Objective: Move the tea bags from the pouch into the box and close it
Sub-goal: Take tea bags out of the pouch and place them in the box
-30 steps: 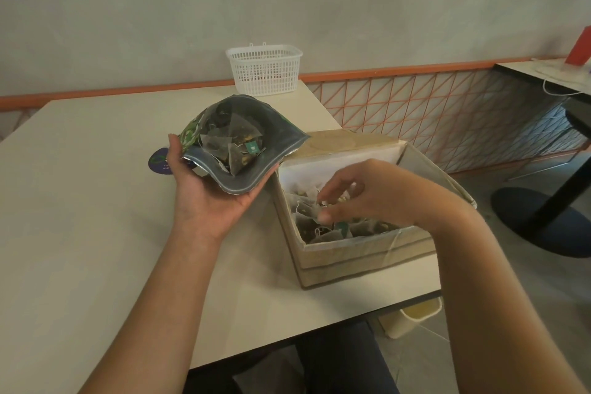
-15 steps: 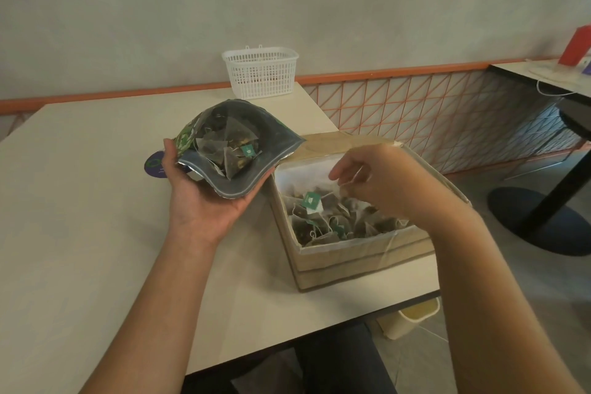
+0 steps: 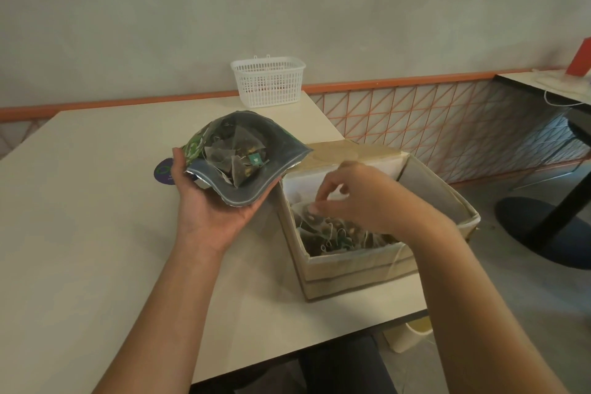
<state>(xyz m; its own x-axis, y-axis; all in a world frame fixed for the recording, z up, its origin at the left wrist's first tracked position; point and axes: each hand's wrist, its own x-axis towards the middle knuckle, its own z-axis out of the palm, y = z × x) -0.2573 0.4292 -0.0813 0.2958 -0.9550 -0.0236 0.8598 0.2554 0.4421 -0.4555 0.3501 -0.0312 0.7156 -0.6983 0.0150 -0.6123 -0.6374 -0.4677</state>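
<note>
Pinching tea bag [image 3: 308,217], right fingers [image 3: 319,208] over box [image 3: 351,269].

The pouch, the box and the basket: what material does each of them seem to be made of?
Pouch: probably plastic film with a foil-like lining; its grey inside has a dull sheen and the mouth bends softly in the left hand.
Box: looks like matte brown cardboard, with thin folded walls and flaps.
Basket: apparently white moulded plastic, a glossy open grid.

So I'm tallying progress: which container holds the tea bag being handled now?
The open beige cardboard box; the right hand pinches a mesh tea bag there, unlike the foil pouch.
</note>
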